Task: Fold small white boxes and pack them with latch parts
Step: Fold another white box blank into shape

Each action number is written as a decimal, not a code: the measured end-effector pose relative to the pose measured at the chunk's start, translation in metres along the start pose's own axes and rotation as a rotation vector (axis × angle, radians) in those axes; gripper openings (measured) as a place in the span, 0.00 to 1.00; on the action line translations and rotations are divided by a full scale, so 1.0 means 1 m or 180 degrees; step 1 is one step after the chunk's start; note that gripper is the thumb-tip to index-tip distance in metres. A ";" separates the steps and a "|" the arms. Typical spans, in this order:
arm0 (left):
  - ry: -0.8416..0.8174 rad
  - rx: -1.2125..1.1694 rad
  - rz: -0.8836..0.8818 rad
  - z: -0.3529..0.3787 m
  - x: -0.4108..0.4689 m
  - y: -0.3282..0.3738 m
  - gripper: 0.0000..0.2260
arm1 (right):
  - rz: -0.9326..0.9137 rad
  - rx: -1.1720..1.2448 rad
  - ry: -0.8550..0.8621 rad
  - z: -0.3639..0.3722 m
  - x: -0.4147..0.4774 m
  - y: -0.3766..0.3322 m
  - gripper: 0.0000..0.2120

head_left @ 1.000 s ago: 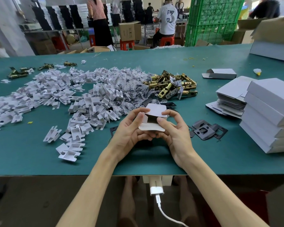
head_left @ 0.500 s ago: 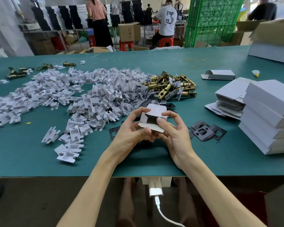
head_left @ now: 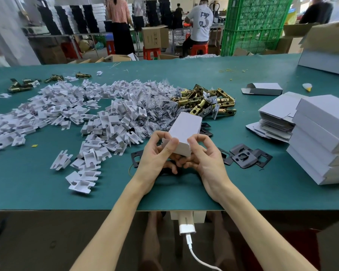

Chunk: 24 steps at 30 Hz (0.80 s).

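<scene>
Head view: gripping 1 white box [head_left: 186, 130] w/ both hands, raised, far end tilted up. Pinching near flap w/ L hand [head_left: 155, 163], fingers curled under; pinching near end w/ R hand [head_left: 207, 163]. Just behind box: brass latches [head_left: 204, 102]. Right of box: black plates [head_left: 243, 157].

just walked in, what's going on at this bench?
A person holds a small white box above the green table, left hand and right hand both pinching its near end, apparently folding the flaps. No latch part is in either hand. Brass latches, black plates and flat box blanks lie nearby.
</scene>
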<state>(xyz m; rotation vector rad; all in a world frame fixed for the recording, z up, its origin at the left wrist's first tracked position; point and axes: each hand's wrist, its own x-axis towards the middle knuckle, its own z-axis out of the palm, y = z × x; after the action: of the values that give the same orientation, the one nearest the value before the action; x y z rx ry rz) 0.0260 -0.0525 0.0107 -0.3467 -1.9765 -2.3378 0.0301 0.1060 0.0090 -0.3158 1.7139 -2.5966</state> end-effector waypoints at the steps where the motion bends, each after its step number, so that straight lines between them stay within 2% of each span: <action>1: -0.0003 0.0010 0.0018 0.000 0.000 0.000 0.13 | -0.0008 -0.0018 0.0014 0.000 0.000 0.001 0.10; 7: 0.0032 0.0098 0.0079 0.000 0.000 0.003 0.09 | 0.0012 -0.0042 -0.0128 -0.001 0.002 0.003 0.29; 13: 0.0158 0.0242 0.0189 0.001 -0.001 0.003 0.11 | -0.0033 -0.0049 -0.0111 0.001 0.001 0.004 0.24; 18: 0.0059 0.0247 0.0198 0.001 -0.003 0.004 0.14 | 0.0012 0.0008 -0.0074 0.002 0.003 0.004 0.23; 24: 0.0033 0.0243 0.0233 0.000 -0.002 0.003 0.11 | 0.0037 0.0034 -0.0105 -0.001 0.004 0.004 0.23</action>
<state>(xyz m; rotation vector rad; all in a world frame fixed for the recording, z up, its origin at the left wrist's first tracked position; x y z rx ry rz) 0.0287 -0.0536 0.0133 -0.3941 -2.0063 -2.2093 0.0260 0.1049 0.0052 -0.3454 1.6859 -2.5767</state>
